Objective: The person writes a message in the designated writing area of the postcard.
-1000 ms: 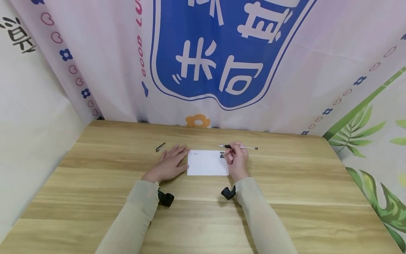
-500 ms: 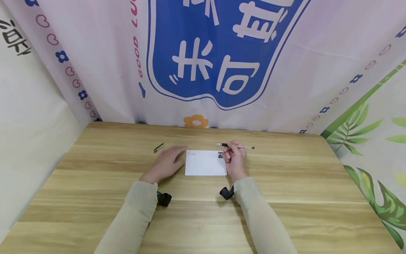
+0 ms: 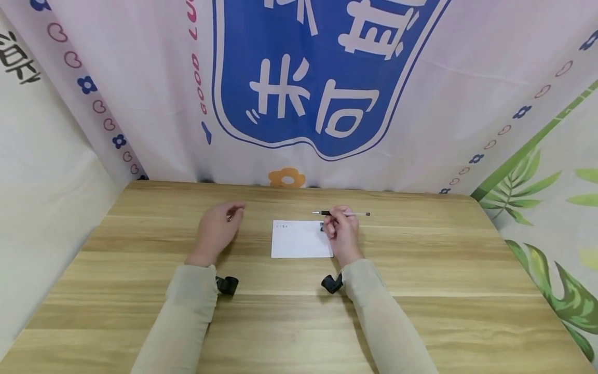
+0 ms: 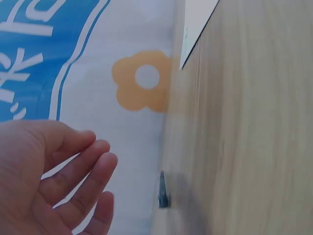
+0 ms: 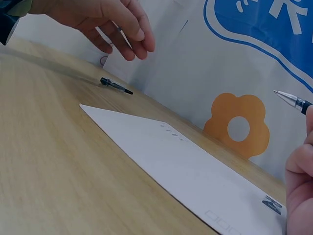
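My right hand [image 3: 345, 235] pinches a black-and-clear gel pen [image 3: 325, 212] level, with its tip [image 5: 283, 95] pointing left and off the paper. The side of that hand rests at the right edge of a white postcard [image 3: 299, 242], which lies flat with small print at one corner and a dark printed mark by the hand. My left hand [image 3: 216, 228] hovers above the table, fingers bent loosely, holding nothing. Below it lies a black pen cap [image 5: 115, 85], apart from the fingers; in the head view the hand mostly covers it.
The wooden table [image 3: 299, 322] ends at a printed curtain [image 3: 177, 130] along its back. Side cloths hang at left and right, the right one with green leaves [image 3: 514, 192]. A black camera sits at each wrist.
My left hand has lifted off the postcard's left edge and moved left, over the pen cap. The right hand keeps its grip on the pen, nearly still.
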Tool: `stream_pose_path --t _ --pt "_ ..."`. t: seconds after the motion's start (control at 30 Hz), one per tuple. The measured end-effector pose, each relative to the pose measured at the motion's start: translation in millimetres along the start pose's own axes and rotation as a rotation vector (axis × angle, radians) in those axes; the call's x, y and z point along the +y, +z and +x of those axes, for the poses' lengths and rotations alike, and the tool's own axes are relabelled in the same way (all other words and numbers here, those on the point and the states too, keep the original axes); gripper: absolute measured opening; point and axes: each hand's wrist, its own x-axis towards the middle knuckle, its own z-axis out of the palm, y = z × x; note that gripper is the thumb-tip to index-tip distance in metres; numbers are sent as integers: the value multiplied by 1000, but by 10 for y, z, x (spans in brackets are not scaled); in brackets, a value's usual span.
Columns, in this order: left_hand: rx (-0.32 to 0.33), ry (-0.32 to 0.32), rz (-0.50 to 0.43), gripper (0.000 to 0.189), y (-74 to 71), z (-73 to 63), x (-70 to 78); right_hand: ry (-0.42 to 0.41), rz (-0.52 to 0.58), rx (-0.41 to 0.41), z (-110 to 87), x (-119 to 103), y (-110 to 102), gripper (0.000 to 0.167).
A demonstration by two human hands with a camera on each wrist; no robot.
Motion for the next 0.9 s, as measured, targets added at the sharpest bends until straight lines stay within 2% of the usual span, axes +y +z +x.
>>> stream_pose_path --t 0.13,0.27,0.43,0.73,0.9 --pt "79 -64 4 27 -43 9 -89 -4 -1 -8 3 1 6 19" --pt "99 -146 -33 28 -77 -3 -168 1 1 -5 6 5 8 20" --pt "84 -210 -58 29 -116 -19 -239 8 10 -2 18 10 4 22" --pt "-6 -284 -33 30 -112 -32 -268 8 9 -13 8 3 10 22" --pt "-31 -305 -19 30 -102 -32 -283 11 5 -23 1 1 11 22"
